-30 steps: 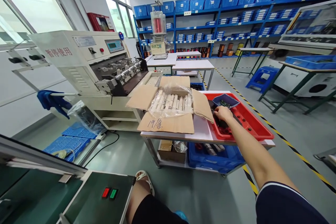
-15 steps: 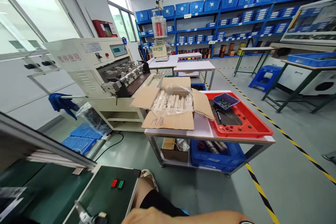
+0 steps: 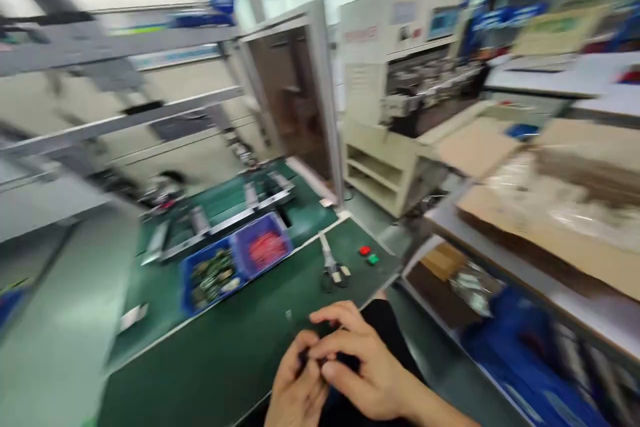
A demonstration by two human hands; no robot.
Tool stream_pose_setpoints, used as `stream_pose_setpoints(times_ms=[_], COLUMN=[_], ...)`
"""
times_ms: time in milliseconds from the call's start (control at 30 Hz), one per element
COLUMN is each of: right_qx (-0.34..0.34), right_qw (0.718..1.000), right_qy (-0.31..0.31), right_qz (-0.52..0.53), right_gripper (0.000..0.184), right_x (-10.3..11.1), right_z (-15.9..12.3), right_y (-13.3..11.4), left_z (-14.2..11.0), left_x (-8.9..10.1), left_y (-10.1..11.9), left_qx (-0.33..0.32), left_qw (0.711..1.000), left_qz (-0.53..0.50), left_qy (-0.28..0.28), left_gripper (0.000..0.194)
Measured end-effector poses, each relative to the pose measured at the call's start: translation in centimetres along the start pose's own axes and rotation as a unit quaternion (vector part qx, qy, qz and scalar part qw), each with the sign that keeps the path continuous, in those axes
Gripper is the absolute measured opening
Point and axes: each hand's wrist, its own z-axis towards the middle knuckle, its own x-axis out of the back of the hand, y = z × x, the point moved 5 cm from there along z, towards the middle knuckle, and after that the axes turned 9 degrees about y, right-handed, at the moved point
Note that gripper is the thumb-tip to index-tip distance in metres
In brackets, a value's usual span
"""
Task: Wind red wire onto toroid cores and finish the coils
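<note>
"What are the hands doing?"

"They're together over the near edge of the green worktop (image 3: 200,367). The left hand (image 3: 297,377) is curled closed, with a small dark piece (image 3: 303,358) pinched at its thumb and fingers. It's too blurred to say what that is."

"And the right?"

"The right hand (image 3: 363,363) has bent fingers reaching across to the left fingertips. I can't tell whether it grips the piece too."

"What's around them?"

"Taking the hands as the clock's centre, scissors (image 3: 327,255) lie at twelve, on the worktop. A purple bin (image 3: 243,248) of red bits sits at eleven, touching a blue bin (image 3: 186,287) of greenish bits at ten."

"Towards the other side?"

"A red button (image 3: 365,251) and a green button (image 3: 373,259) are side by side at one. Farther off, at two, an open cardboard box (image 3: 525,233) stands on a table."
</note>
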Motion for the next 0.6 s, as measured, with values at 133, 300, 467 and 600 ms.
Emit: stream_pose_setpoints(times_ms=[133,300,467,600], right_qx=[0.013,0.016,-0.048,-0.113], right_qw=[0.999,0.997,0.99,0.978], right_qy=[-0.016,0.007,0.034,0.041], right_qz=[0.042,0.069,0.125,0.169], right_gripper=[0.028,0.024,0.014,0.006], right_x=[-2.2,-5.7,-7.6,-8.1], right_z=[0.7,0.7,1.2,1.9], right_y=[0.9,1.8,2.8,3.1], left_z=[-0.6,-1.8,-1.7,-1.4], left_x=[0.0,1.6,2.9,2.6], left_y=[1.6,3.2,3.9,4.2], left_qx=[-0.051,-0.119,-0.134,-0.13], left_qw=[0.996,0.987,0.979,0.977], left_qz=[-0.072,-0.096,-0.114,-0.117], left_qy=[-0.007,0.049,0.1,0.123], left_gripper=[0.037,0.035,0.037,0.041])
